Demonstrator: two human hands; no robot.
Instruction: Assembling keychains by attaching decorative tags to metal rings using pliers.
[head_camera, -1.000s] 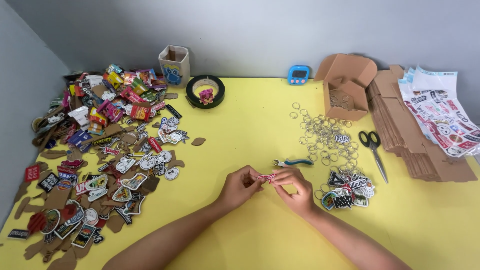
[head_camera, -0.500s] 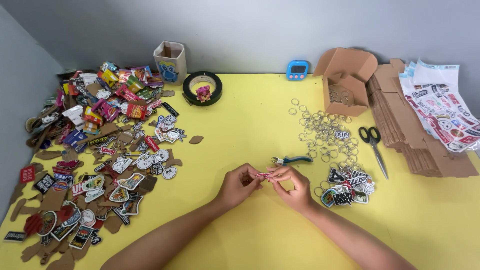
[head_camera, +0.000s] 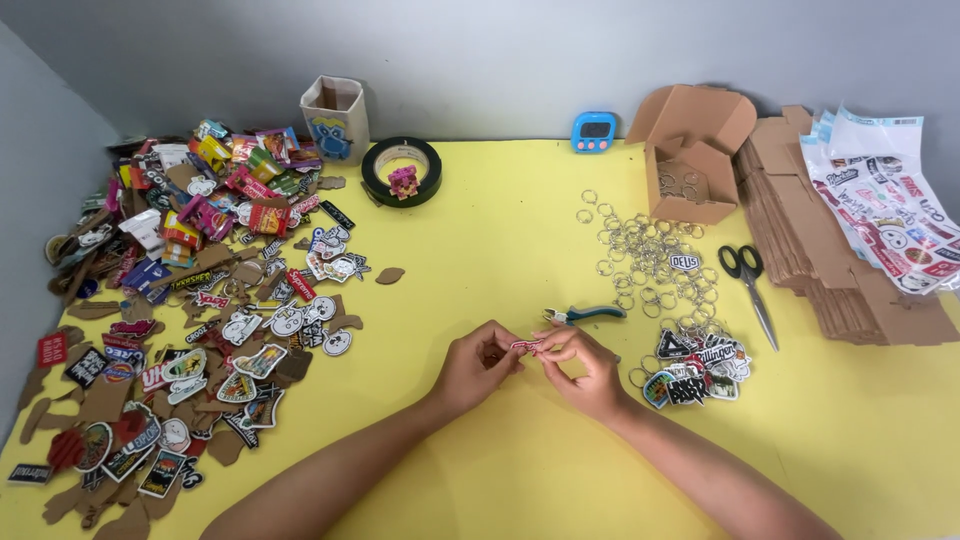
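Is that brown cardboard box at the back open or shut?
Open: the cardboard box has its lid flap raised, and metal key rings show inside.

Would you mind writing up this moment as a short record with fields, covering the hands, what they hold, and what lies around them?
Surface: yellow table
Left hand: pinches one end of a small pink charm
Right hand: pinches the other end of it
Nearest tool: teal-handled pliers, just beyond the hands, untouched
Right of hands: pile of finished keychains; loose metal rings; scissors
Left side: large heap of cut-out charms
Far edge: tape roll, blue timer, open cardboard box
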